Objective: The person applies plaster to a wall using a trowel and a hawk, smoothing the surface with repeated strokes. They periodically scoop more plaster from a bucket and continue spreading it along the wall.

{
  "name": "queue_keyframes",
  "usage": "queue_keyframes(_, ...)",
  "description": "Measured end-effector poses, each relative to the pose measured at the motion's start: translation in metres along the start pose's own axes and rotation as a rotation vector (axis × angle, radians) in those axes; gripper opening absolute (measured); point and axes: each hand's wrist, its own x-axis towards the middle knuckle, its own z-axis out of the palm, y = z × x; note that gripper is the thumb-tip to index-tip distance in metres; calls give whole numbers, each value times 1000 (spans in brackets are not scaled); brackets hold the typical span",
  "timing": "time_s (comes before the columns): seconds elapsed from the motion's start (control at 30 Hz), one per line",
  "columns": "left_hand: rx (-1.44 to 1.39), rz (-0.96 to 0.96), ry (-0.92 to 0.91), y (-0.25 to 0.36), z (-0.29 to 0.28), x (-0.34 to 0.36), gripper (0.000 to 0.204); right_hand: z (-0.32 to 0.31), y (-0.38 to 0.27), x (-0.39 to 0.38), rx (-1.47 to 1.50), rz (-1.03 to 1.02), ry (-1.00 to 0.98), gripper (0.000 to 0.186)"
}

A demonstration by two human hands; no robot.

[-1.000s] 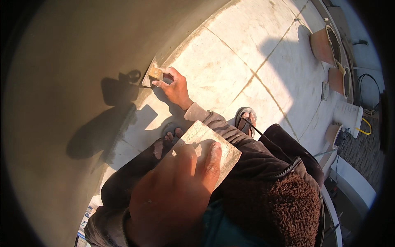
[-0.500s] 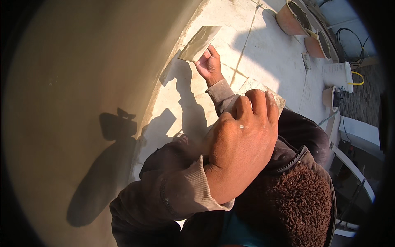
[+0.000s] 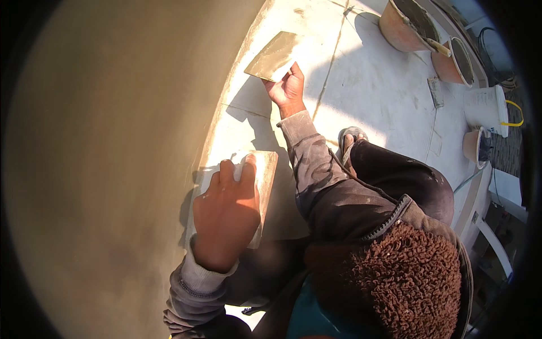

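My left hand [image 3: 226, 217] comes from the lower left, fingers closed over the back of a pale rectangular plastering float [image 3: 266, 175]. The float lies close beside the wall [image 3: 113, 141]; whether its face touches it cannot be told. My right hand [image 3: 287, 90] reaches farther up, gripping the near edge of a plaster board [image 3: 272, 55]. Grey wet-looking plaster covers the board, and its underside and any handle are hidden. The board is held over pale floor tiles near the foot of the wall.
At the upper right stand a large plaster bucket [image 3: 393, 31], a smaller one [image 3: 449, 63] with a tool handle [image 3: 437, 46] over its rim, a white pail [image 3: 480, 107] and a small tub [image 3: 471, 146]. A flat tool [image 3: 435, 92] lies on the tiles [image 3: 367, 73]. My knee [image 3: 423, 181] is at right.
My left hand has swung left and away from the camera with the float, toward the wall's foot. My right hand and its board have shifted only slightly.
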Motion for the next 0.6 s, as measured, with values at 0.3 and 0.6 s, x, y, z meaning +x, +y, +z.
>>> queue_keyframes(0.3, 148, -289, -341, 7, 19, 134, 34, -55, -13, 131, -90, -117, 207, 31)
queue_keyframes(0.6, 185, -418, -577, 72, -44, 208, 42, -62, -11, 209, -613, 76, 527, 56)
